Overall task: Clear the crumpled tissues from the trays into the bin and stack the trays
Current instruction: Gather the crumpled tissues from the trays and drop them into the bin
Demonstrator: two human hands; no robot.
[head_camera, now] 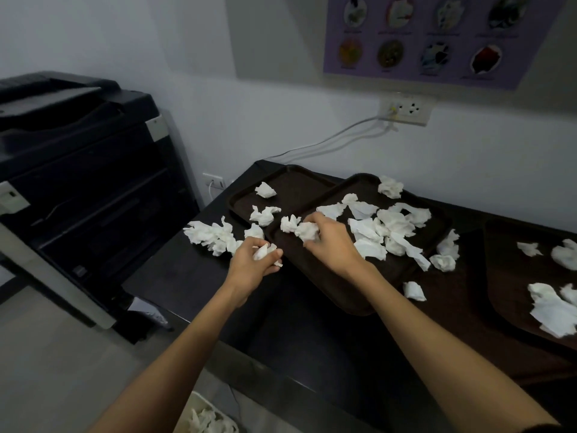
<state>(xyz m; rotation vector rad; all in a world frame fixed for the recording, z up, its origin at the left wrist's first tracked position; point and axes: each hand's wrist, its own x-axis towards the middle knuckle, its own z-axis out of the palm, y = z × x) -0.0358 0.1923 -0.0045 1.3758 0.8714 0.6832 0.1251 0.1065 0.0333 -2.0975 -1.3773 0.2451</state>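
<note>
Dim, bluish, even light leaves the dark counter nearly without detail while the white tissues stand out bright, the far poster is blurred, and wide-angle distortion bends lines toward the edges.

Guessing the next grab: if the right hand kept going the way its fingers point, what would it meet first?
Probably the loose crumpled tissue just beyond its fingertips on the middle tray. The right hand, gripping a second tissue, points left and away toward it; depth is unclear.
</note>
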